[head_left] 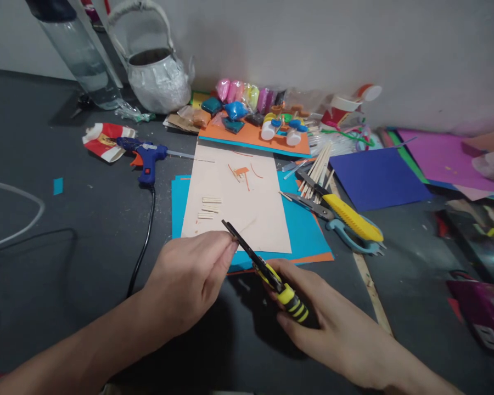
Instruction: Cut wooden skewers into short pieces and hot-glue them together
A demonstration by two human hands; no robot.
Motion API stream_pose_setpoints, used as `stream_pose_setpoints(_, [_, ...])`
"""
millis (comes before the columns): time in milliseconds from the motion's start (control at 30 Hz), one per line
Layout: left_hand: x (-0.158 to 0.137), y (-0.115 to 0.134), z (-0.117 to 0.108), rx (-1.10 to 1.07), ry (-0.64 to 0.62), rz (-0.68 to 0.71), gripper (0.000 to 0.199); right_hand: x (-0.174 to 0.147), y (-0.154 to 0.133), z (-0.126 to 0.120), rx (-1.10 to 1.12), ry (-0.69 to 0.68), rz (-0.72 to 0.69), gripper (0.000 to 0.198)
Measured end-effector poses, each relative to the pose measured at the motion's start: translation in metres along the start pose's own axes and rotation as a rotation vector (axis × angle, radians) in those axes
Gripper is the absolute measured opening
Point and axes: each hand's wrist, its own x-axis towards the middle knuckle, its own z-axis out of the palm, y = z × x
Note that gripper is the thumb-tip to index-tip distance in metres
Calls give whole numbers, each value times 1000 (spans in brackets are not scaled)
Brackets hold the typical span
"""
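My right hand (325, 312) is wrapped round the black and yellow handles of a pair of pliers (267, 270). Their dark jaws point up and left and reach the fingertips of my left hand (193, 269). The left thumb and forefinger are pinched together at the jaws; what they grip is too small and hidden to name. Just beyond, several short cut stick pieces (209, 208) lie in small groups on a cream sheet (259, 214). Orange paper scraps (242, 171) lie farther up the sheet, which rests on blue card (308, 236).
A blue glue gun (149, 162) lies left, its cord running toward me. On the right are scissors (313, 206), a yellow cutter (352, 216), wooden sticks (319, 170) and dark blue paper (379, 178). Clay packs (235, 109), a silver kettle (158, 82) and a bottle (80, 55) stand behind.
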Motion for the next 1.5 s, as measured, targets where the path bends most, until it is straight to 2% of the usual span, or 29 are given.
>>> stream_pose_setpoints(167, [0, -1, 0, 31, -2, 21, 34, 2, -3, -3, 30, -16, 6, 37])
stream_pose_setpoints(533, [1, -3, 2, -19, -6, 35, 35, -3, 2, 2, -38, -7, -16, 40])
stream_pose_setpoints(700, [0, -2, 6, 50, 47, 18, 30, -2, 2, 1, -36, 3, -6, 35])
stream_pose_setpoints(900, [2, -3, 4, 159, 58, 102, 32, 3, -2, -2, 9, -25, 29, 32])
stream_pose_setpoints(1200, [0, -3, 1, 71, 21, 21, 34, 2, -6, -5, 31, -24, 58, 40])
stream_pose_setpoints(1367, [1, -2, 1, -34, -18, -19, 32, 0, -3, -2, 8, -36, 41, 39])
stream_pose_setpoints(1500, [1, -3, 5, -12, -1, -16, 32, 0, 0, 2, -9, -33, 32, 40])
